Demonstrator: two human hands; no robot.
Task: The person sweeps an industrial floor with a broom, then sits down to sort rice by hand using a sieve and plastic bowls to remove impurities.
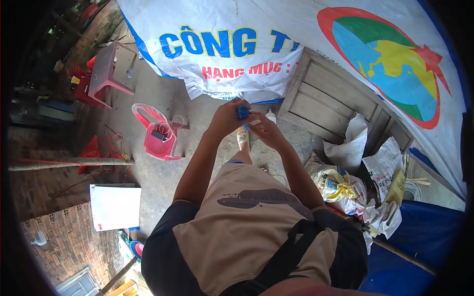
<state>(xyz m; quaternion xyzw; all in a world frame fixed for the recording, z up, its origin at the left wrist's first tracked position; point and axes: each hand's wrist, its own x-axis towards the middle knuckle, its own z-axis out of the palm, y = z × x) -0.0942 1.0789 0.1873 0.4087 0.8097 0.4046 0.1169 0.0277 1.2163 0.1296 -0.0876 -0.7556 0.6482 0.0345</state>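
My left hand (pixel 228 119) is closed around an object with a round dark-blue top (pixel 243 111), which looks like a capped bottle seen from above. Its lower part is hidden by my fingers. At its right side is my right hand (pixel 265 130), fingers bent and fingertips close to the object. A small bright-blue bit shows by those fingertips, too small to name. Below the hands my foot (pixel 243 139) shows on the concrete floor. Just beyond my right hand a white bottle (pixel 270 115) stands on the floor.
A printed tarp (pixel 232 59) hangs ahead, beside a wooden door panel (pixel 331 93). Sacks (pixel 340 182) are piled on the right. To the left are a red plastic chair (pixel 160 140) holding a phone-like black thing and cable, a red table (pixel 106 69), and a white board (pixel 116 207).
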